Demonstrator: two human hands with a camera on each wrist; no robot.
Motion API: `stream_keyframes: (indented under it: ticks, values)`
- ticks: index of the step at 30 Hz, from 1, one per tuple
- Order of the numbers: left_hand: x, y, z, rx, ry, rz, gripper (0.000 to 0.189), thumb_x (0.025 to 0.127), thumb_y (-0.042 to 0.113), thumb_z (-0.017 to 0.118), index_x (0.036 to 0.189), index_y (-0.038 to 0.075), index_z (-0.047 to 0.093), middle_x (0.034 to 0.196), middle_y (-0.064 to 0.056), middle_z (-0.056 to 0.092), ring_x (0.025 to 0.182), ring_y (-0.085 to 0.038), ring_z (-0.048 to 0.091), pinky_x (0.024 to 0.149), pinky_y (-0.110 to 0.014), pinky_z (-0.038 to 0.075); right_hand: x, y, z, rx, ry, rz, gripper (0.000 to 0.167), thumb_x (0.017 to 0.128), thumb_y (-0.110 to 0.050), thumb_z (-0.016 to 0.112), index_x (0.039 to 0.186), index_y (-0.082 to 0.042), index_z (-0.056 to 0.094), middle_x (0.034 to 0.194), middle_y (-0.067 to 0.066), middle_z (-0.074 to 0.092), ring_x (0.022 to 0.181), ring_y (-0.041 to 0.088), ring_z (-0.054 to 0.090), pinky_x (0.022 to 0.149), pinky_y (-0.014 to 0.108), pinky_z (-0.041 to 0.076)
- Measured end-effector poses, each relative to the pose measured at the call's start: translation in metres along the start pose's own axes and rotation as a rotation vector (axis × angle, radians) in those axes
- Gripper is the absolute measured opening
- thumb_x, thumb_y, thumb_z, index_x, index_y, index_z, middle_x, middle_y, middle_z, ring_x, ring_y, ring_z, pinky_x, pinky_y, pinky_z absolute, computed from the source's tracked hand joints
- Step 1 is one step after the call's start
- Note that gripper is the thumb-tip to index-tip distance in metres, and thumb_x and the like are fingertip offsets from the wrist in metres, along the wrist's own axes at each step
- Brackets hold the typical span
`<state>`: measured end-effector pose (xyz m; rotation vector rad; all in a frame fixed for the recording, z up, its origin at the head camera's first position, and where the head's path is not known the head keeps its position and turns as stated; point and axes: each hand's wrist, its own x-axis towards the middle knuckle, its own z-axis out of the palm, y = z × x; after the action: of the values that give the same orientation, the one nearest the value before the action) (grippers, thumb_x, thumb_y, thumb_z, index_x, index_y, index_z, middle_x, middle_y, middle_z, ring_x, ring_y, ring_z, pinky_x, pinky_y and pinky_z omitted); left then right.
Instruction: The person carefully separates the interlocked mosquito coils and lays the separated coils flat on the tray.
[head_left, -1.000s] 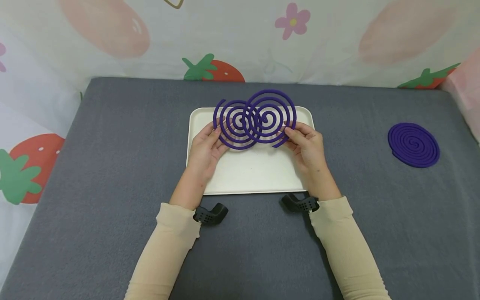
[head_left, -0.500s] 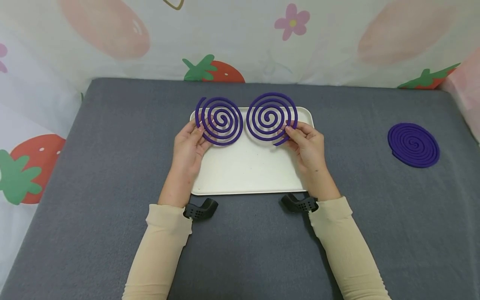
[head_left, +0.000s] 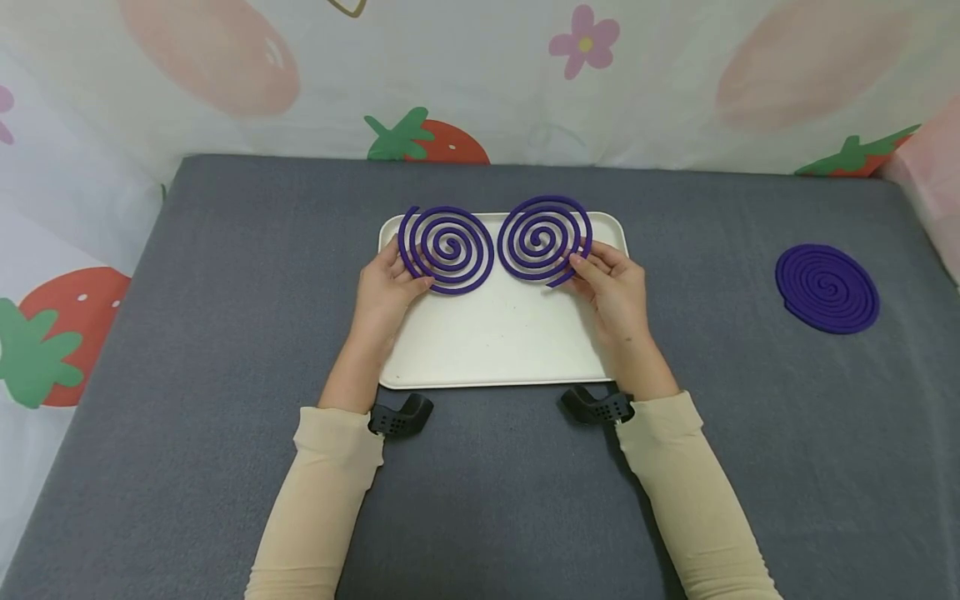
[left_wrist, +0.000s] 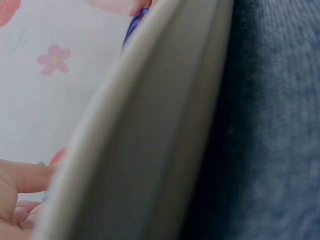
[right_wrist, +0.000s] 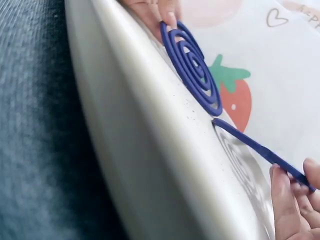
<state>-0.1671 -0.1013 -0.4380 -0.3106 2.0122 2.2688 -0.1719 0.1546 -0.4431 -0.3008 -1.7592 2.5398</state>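
Note:
My left hand (head_left: pixel 384 287) holds a purple mosquito coil (head_left: pixel 452 247) by its left side, thumb at the lower edge and fingers behind. In my right hand (head_left: pixel 618 296) a second purple mosquito coil (head_left: pixel 537 240) is pinched at its lower right rim. Both coils are held over the far part of a white tray (head_left: pixel 502 346), side by side with a narrow gap. The right wrist view shows the left coil (right_wrist: pixel 192 70) tilted, and the right one as a thin edge-on strip (right_wrist: pixel 260 150), its spiral shadow falling on the tray. The left wrist view mostly catches the tray's side (left_wrist: pixel 140 125).
A tightly wound purple coil disc (head_left: pixel 827 288) lies on the grey cloth-covered table (head_left: pixel 750 467), well to the right of the tray. Behind the table hangs a curtain (head_left: pixel 480 75) printed with strawberries and flowers. Dark specks dot the tray's surface.
The two coils overlapped before; my left hand has drawn its coil leftward, apart from the other, then slightly back right. Its thumb has slid lower. The right coil has dipped a little.

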Motion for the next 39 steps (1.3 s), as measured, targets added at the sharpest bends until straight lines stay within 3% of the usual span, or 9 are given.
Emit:
stream_keyframes:
  ticks: [5,11,15,20,24,30,34,39]
  values:
    - [0.000,-0.001,-0.002,0.008,-0.023,0.007,0.081,0.083,-0.021,0.054,0.149,0.000,0.012,0.149,-0.020,0.029,0.130,-0.024,0.040,0.095,-0.023,0.044,0.001,0.001,0.001,-0.064,0.051,-0.004,0.044,0.089,0.012,0.054,0.132,0.010,0.044,0.088,0.004,0.064,0.081,0.011,0.064,0.072,0.020,0.055]
    - [0.001,-0.001,-0.004,0.025,-0.086,0.002,0.084,0.084,-0.023,0.049,0.150,0.004,0.006,0.153,-0.017,0.019,0.135,-0.023,0.032,0.099,-0.023,0.041,0.002,0.000,0.001,-0.188,0.088,-0.006,0.049,0.088,0.011,0.056,0.135,0.007,0.042,0.107,0.013,0.058,0.093,0.014,0.061,0.083,0.020,0.051]
    - [0.002,-0.002,-0.003,0.025,-0.053,0.024,0.079,0.084,-0.023,0.050,0.149,0.001,0.013,0.151,-0.018,0.023,0.134,-0.023,0.034,0.098,-0.024,0.042,0.002,-0.002,0.001,-0.212,0.092,-0.003,0.048,0.088,0.013,0.054,0.134,0.009,0.043,0.120,0.021,0.053,0.103,0.018,0.059,0.088,0.021,0.049]
    - [0.003,-0.004,0.000,0.024,0.003,0.068,0.072,0.084,-0.022,0.051,0.147,-0.002,0.022,0.147,-0.021,0.032,0.131,-0.026,0.039,0.099,-0.026,0.042,0.003,-0.002,-0.001,-0.168,0.121,-0.013,0.048,0.087,0.016,0.053,0.133,0.010,0.044,0.128,0.025,0.049,0.114,0.023,0.055,0.092,0.023,0.047]
    - [0.003,-0.004,0.003,0.047,0.032,0.101,0.070,0.083,-0.023,0.051,0.145,-0.005,0.025,0.146,-0.022,0.032,0.131,-0.027,0.038,0.101,-0.026,0.040,0.003,-0.002,-0.004,-0.134,0.155,-0.049,0.046,0.086,0.017,0.053,0.131,0.011,0.046,0.132,0.025,0.049,0.121,0.024,0.051,0.094,0.023,0.046]
    - [0.001,-0.001,0.006,0.115,0.127,0.185,0.065,0.082,-0.022,0.053,0.142,-0.003,0.035,0.145,-0.019,0.035,0.132,-0.022,0.037,0.102,-0.019,0.035,0.000,-0.003,-0.008,-0.143,0.184,-0.115,0.042,0.086,0.015,0.055,0.128,0.011,0.050,0.130,0.024,0.050,0.121,0.024,0.051,0.096,0.024,0.045]
    - [0.001,-0.001,0.006,0.034,0.146,0.224,0.058,0.084,-0.020,0.052,0.138,-0.002,0.042,0.142,-0.017,0.042,0.130,-0.019,0.041,0.100,-0.020,0.039,0.000,-0.003,-0.010,-0.103,0.191,-0.128,0.041,0.087,0.013,0.054,0.127,0.011,0.051,0.127,0.024,0.052,0.118,0.026,0.053,0.096,0.025,0.046]
    - [0.000,0.000,0.007,-0.160,0.071,0.172,0.049,0.088,-0.018,0.048,0.134,-0.005,0.045,0.137,-0.017,0.048,0.124,-0.020,0.049,0.097,-0.025,0.044,0.001,-0.003,-0.011,-0.011,0.227,-0.128,0.040,0.086,0.015,0.054,0.126,0.013,0.051,0.122,0.025,0.054,0.112,0.028,0.057,0.093,0.026,0.048]
